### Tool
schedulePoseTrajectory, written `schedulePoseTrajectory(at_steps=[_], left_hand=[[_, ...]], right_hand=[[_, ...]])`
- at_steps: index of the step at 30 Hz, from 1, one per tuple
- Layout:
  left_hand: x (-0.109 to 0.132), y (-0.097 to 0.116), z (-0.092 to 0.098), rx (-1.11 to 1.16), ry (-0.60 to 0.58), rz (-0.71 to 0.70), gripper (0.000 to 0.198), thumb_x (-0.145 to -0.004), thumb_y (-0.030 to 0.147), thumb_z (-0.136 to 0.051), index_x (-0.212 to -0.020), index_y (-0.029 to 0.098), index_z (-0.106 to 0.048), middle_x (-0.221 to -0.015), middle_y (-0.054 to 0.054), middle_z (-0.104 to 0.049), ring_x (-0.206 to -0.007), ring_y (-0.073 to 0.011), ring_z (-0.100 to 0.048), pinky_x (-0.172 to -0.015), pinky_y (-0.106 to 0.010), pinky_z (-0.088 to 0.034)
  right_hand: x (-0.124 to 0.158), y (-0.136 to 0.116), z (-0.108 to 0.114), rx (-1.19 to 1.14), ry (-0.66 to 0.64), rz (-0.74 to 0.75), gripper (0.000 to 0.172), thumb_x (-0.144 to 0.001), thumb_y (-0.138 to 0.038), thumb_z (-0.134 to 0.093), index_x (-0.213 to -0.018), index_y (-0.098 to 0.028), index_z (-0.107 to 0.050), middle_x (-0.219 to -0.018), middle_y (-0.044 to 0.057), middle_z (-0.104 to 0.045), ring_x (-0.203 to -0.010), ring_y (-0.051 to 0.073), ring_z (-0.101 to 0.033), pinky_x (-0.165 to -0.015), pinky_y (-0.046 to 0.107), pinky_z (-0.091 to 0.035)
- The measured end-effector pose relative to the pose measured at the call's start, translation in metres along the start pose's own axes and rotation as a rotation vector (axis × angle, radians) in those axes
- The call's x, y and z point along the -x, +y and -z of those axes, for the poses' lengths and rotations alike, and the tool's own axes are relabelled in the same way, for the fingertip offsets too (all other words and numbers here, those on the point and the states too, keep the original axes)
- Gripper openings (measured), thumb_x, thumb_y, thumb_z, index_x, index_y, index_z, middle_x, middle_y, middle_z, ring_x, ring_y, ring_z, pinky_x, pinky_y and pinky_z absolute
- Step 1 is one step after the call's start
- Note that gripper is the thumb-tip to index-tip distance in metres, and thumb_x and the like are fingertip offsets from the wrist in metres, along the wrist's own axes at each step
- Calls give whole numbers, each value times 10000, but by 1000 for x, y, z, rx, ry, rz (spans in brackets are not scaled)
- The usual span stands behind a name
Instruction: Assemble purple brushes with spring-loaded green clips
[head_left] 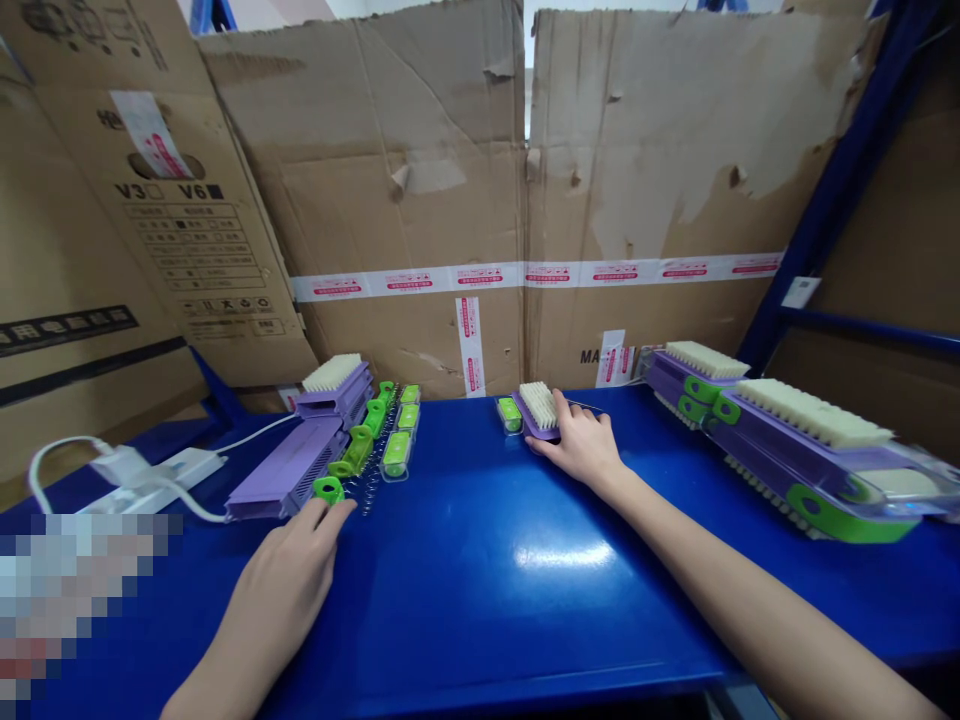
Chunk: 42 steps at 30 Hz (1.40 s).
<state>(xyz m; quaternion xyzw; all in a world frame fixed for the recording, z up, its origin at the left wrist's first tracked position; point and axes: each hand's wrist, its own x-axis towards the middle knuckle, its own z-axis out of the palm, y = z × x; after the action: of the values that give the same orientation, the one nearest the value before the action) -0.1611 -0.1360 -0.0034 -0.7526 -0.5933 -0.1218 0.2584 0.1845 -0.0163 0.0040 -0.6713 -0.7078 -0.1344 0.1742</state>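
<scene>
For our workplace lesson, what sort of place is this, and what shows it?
Probably a workshop or factory workbench: purple casings and green parts lie grouped on a blue table, with cardboard panels behind.

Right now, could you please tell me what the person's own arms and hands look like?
The left grip, an ungloved human hand, joins a bare left forearm. The right grip, also an ungloved human hand, joins a slim, bare right forearm. No sleeves, watch, bracelet or markings show; partly hidden fingers leave rings uncertain.
</scene>
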Motion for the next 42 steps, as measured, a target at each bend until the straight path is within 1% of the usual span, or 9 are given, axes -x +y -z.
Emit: schedulePoseTrajectory(at_steps=[5, 11, 15, 18, 20, 25, 30, 36, 42], left_hand=[[3, -3, 2, 45, 145, -74, 298, -906, 179, -352, -1085, 165, -590, -927, -75, -602, -702, -176, -594, -637, -292, -471], [-2, 4, 26, 110, 298, -135, 260, -923, 200, -397, -1141, 178, -536, -982, -83, -588, -837, -201, -588, -748, -320, -472], [-23, 21, 42, 180, 330, -179, 245, -915, 168, -421, -1133, 180, -534, -987, -78, -576, -857, -194, -577, -785, -324, -467], [-52, 41, 43, 201, 308, -240, 259, -906, 124, -409, -1120, 177, -544, -966, -72, -578, -835, -183, -570, -769, -311, -469], [-77, 56, 38, 175, 273, -275, 262, -897, 106, -403, -1090, 177, -565, -929, -67, -583, -801, -184, -569, -733, -309, -470], [-139, 89, 9, 63, 24, -283, 317, -844, 11, -356, -998, 149, -595, -933, -91, -577, -856, -215, -590, -733, -327, -461], [-178, 103, -24, 41, -84, -227, 373, -806, -29, -339, -1047, 112, -585, -1005, -145, -585, -917, -230, -602, -758, -334, -451], [-188, 106, -46, 50, -129, -257, 317, -838, 23, -360, -1007, 125, -609, -1034, -147, -611, -1011, -253, -573, -822, -379, -410], [-180, 105, -41, 26, -82, -283, 220, -848, 154, -447, -1004, 124, -600, -1059, -158, -599, -1036, -288, -533, -877, -430, -367]], right_hand=[[0, 0, 1, 2, -6, 0, 824, -779, -656, -508, -1379, -132, -298, -1109, 188, -616, -1027, 318, -566, -817, 392, -330], [0, 0, 0, -3, -6, 3, 838, -782, -659, -500, -1395, -132, -281, -1115, 192, -613, -1037, 322, -559, -820, 394, -329], [0, 0, -1, -5, -7, 2, 839, -779, -653, -508, -1395, -131, -280, -1116, 191, -613, -1037, 326, -559, -819, 396, -332], [0, -2, 0, 3, -6, -5, 825, -785, -644, -503, -1391, -128, -283, -1121, 194, -610, -1029, 323, -564, -814, 396, -335], [0, -3, 1, 14, -3, -14, 819, -790, -637, -498, -1390, -126, -279, -1121, 197, -608, -1029, 321, -565, -813, 394, -336], [0, -4, 1, 36, 8, -49, 821, -793, -624, -500, -1397, -116, -271, -1119, 202, -607, -1022, 318, -566, -808, 391, -340], [-2, 2, -1, 49, 24, -81, 843, -793, -635, -498, -1403, -99, -269, -1086, 195, -617, -978, 320, -578, -799, 403, -346], [-4, 7, -4, 49, 36, -107, 821, -801, -637, -486, -1390, -99, -289, -1071, 199, -617, -953, 323, -582, -798, 414, -343], [-4, 8, -5, 42, 30, -118, 822, -804, -638, -482, -1393, -101, -280, -1079, 198, -610, -967, 322, -576, -808, 421, -337]])
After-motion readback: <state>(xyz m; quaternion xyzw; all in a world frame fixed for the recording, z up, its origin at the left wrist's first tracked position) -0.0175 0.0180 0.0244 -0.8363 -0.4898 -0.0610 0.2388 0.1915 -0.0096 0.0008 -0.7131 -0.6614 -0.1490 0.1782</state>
